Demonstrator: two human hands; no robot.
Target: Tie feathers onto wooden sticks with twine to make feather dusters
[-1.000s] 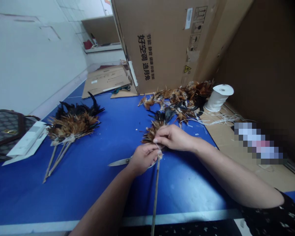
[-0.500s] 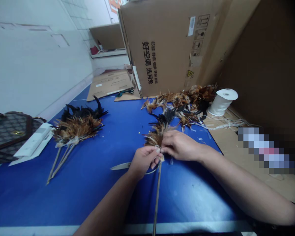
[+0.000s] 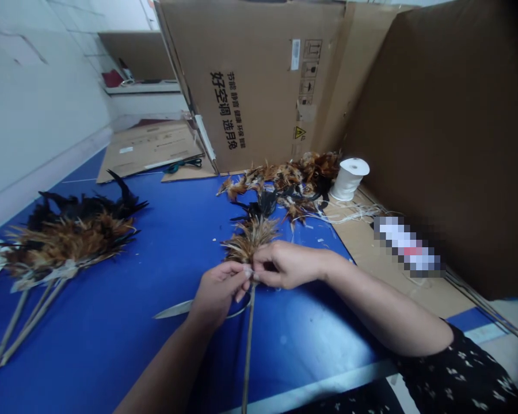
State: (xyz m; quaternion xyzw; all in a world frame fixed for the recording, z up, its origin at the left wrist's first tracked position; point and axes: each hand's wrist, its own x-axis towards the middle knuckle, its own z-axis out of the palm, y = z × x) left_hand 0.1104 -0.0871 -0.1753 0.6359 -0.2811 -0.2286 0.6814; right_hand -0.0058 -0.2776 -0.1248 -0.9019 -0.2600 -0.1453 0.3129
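Observation:
A thin stick [image 3: 247, 351] with a tuft of brown and black feathers [image 3: 251, 237] at its top stands between my hands above the blue table [image 3: 125, 310]. My left hand [image 3: 218, 290] is closed, pinching the stick just under the feathers. My right hand [image 3: 285, 264] is closed too, gripping the base of the feathers from the right, fingertips meeting the left hand's. Under my left hand lie scissors [image 3: 172, 309], with one blade showing.
Three finished feather sticks [image 3: 64, 241] lie at the left. Loose feathers [image 3: 285, 181] are heaped at the back beside a white spool of string [image 3: 349, 178]. Cardboard boxes [image 3: 250, 80] wall the back and right. Flat cardboard [image 3: 151, 149] lies far left.
The view has swung right, so the bag and papers at the left have left the frame. My hands keep their pinch on the feather stick, with small finger shifts.

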